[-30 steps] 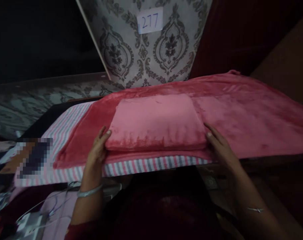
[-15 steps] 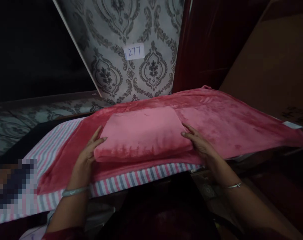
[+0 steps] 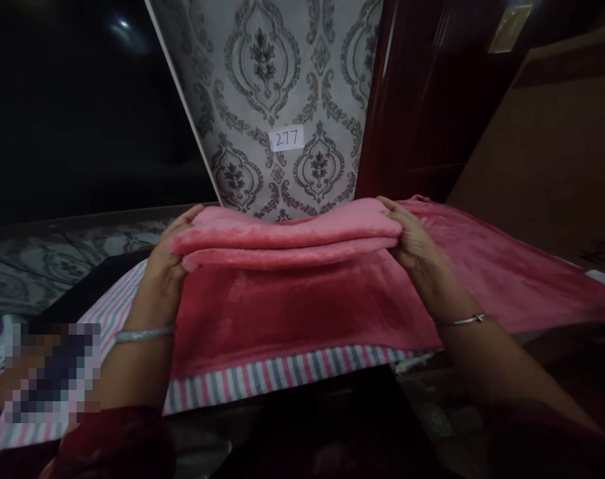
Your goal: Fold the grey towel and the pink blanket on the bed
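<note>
A folded pink fleece cloth (image 3: 287,239), thick and in layers, is raised off the surface between my two hands. My left hand (image 3: 175,243) grips its left end, and my right hand (image 3: 406,233) grips the right end; the fingers of both are partly hidden behind the folds. The cloth sags slightly in the middle, with its folded edges facing me. Beneath it lies a larger red-pink plush blanket (image 3: 292,313), spread out and reaching far to the right. Under that blanket shows a striped cloth (image 3: 272,376) in white, pink and grey.
A dark screen (image 3: 82,106) stands at the back left. Patterned wallpaper (image 3: 262,66) with a paper label (image 3: 287,138) reading 277 is behind. A dark red cabinet (image 3: 412,100) and a large brown carton (image 3: 546,133) rise at the right. A blurred-out patch covers the lower left.
The folded cloth lay on the blanket with my hands at its sides. Now both hands have closed on its ends and lifted it, tilting its folded edge toward me. The view has shifted slightly.
</note>
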Action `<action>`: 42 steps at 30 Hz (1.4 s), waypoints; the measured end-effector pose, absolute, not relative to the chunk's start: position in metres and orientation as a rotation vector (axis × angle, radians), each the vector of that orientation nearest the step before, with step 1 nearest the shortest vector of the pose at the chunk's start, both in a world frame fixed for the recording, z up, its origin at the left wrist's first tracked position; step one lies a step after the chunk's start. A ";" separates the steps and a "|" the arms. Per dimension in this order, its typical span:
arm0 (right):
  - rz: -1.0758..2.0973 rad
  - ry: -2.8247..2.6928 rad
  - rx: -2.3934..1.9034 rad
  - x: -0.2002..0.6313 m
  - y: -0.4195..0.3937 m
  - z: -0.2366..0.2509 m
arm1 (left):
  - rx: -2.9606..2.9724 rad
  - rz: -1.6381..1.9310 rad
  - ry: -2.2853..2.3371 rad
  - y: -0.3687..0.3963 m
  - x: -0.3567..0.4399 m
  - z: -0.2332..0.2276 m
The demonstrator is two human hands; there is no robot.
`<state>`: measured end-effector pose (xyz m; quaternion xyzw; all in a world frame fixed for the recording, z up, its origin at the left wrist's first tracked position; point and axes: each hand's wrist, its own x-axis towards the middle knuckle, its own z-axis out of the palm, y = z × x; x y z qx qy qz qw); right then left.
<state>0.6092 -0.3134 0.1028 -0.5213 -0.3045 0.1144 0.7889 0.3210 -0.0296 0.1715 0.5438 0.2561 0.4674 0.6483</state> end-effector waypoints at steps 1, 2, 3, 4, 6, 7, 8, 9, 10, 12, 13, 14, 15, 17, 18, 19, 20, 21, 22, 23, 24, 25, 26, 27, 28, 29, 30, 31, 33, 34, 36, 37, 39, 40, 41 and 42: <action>0.204 -0.651 -1.113 0.608 -0.315 0.101 | 1.252 1.087 0.559 -0.027 0.317 0.170; 0.180 -0.639 -1.103 0.606 -0.318 0.097 | 1.262 1.105 0.544 -0.024 0.312 0.165; 0.177 -0.626 -1.104 0.603 -0.321 0.089 | 1.273 1.101 0.533 -0.023 0.305 0.156; 0.196 -0.622 -1.126 0.599 -0.326 0.077 | 1.280 1.078 0.540 -0.024 0.298 0.143; 0.284 -0.599 -1.224 0.591 -0.335 0.046 | 1.303 0.961 0.605 -0.029 0.283 0.107; 0.335 -0.574 -1.290 0.588 -0.340 0.027 | 1.306 0.896 0.669 -0.034 0.276 0.087; 0.377 -0.545 -1.357 0.585 -0.345 0.010 | 1.304 0.823 0.732 -0.039 0.271 0.067; 0.409 -0.521 -1.411 0.584 -0.349 -0.007 | 1.288 0.768 0.789 -0.044 0.266 0.049; 0.431 -0.503 -1.449 0.582 -0.352 -0.020 | 1.262 0.744 0.809 -0.049 0.262 0.035; 0.444 -0.497 -1.485 0.582 -0.357 -0.035 | 1.214 0.733 0.826 -0.055 0.258 0.019; 0.433 -0.504 -1.498 0.583 -0.358 -0.036 | 1.198 0.744 0.825 -0.056 0.258 0.017; 0.410 -0.514 -1.517 0.585 -0.359 -0.034 | 1.195 0.762 0.824 -0.056 0.258 0.019; 0.380 -0.528 -1.540 0.587 -0.360 -0.029 | 1.203 0.780 0.825 -0.056 0.258 0.022; 0.318 -0.557 -1.585 0.593 -0.362 -0.016 | 1.237 0.812 0.812 -0.058 0.260 0.029; 0.302 -0.565 -1.599 0.597 -0.364 -0.011 | 1.252 0.817 0.802 -0.060 0.261 0.030; 0.300 -0.567 -1.611 0.600 -0.366 -0.007 | 1.258 0.810 0.795 -0.063 0.262 0.030; 0.312 -0.560 -1.627 0.603 -0.369 -0.006 | 1.251 0.793 0.788 -0.067 0.261 0.027; 0.329 -0.537 -1.654 0.606 -0.372 -0.007 | 1.233 0.770 0.781 -0.072 0.261 0.023; 0.353 -0.506 -1.695 0.608 -0.376 -0.010 | 1.209 0.745 0.768 -0.076 0.260 0.017; 0.377 -0.479 -1.743 0.609 -0.381 -0.014 | 1.184 0.714 0.753 -0.080 0.258 0.011; 0.396 -0.462 -1.793 0.610 -0.385 -0.018 | 1.159 0.679 0.739 -0.082 0.256 0.006; 0.399 -0.456 -1.843 0.610 -0.389 -0.021 | 1.137 0.645 0.734 -0.083 0.253 0.001; 0.370 -0.465 -1.886 0.609 -0.392 -0.022 | 1.118 0.614 0.740 -0.083 0.251 -0.001; 0.300 -0.503 -1.921 0.607 -0.393 -0.020 | 1.101 0.585 0.756 -0.081 0.248 -0.003; 0.190 -0.579 -1.943 0.603 -0.392 -0.016 | 1.087 0.561 0.775 -0.079 0.246 -0.003; 0.052 -0.686 -1.947 0.596 -0.388 -0.010 | 1.075 0.545 0.793 -0.077 0.244 -0.001; -0.084 -0.819 -1.928 0.587 -0.380 -0.001 | 1.069 0.534 0.807 -0.077 0.242 0.001; -0.194 -0.976 -1.881 0.575 -0.369 0.008 | 1.068 0.522 0.816 -0.077 0.241 0.004; -0.241 -1.300 -1.755 0.543 -0.340 0.026 | 1.076 0.498 0.825 -0.083 0.240 0.009; -0.183 -1.457 -1.683 0.525 -0.322 0.032 | 1.091 0.495 0.821 -0.088 0.240 0.011; -0.044 -1.792 -1.598 0.491 -0.288 0.037 | 1.153 0.497 0.786 -0.100 0.241 0.013; -0.001 -1.926 -1.582 0.475 -0.272 0.034 | 1.196 0.510 0.763 -0.106 0.240 0.011; 0.047 -2.142 -1.576 0.452 -0.249 0.022 | 1.280 0.547 0.727 -0.115 0.238 0.006; 0.054 -2.215 -1.583 0.444 -0.242 0.014 | 1.306 0.562 0.716 -0.118 0.236 0.002; 0.057 -2.266 -1.594 0.439 -0.237 0.006 | 1.318 0.568 0.706 -0.118 0.234 -0.001; 0.060 -2.298 -1.606 0.436 -0.235 0.000 | 1.327 0.560 0.699 -0.117 0.231 -0.003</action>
